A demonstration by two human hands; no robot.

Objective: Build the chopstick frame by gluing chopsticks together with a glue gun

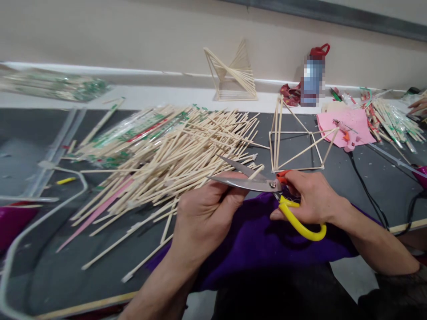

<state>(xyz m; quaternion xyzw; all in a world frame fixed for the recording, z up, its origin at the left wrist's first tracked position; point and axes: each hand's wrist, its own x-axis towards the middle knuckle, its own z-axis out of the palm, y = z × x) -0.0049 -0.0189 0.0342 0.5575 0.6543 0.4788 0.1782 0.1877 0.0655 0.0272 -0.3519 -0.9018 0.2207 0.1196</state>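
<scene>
My right hand (pixel 310 198) is closed round the yellow and orange handles of a pair of steel scissors (pixel 248 179), whose blades are open and point left. A short wooden stick (pixel 256 172) sits between the blades. My left hand (pixel 203 213) is curled just below the blades and pinches that stick. Both hands hover over a purple cloth (pixel 260 240) at the near edge of the dark table (pixel 50 266). Behind the left hand lies a big heap of wooden sticks (pixel 173 146).
A stick frame (pixel 293 138) stands behind the scissors, and a twisted stick model (pixel 233 73) sits by the wall. Pink paper (pixel 347 126), a bottle (pixel 313 75), wrapped sticks (pixel 393 118), black cables (pixel 367 191) and another person's hand (pixel 418 106) are at right. A grey tube (pixel 40 218) curves at left.
</scene>
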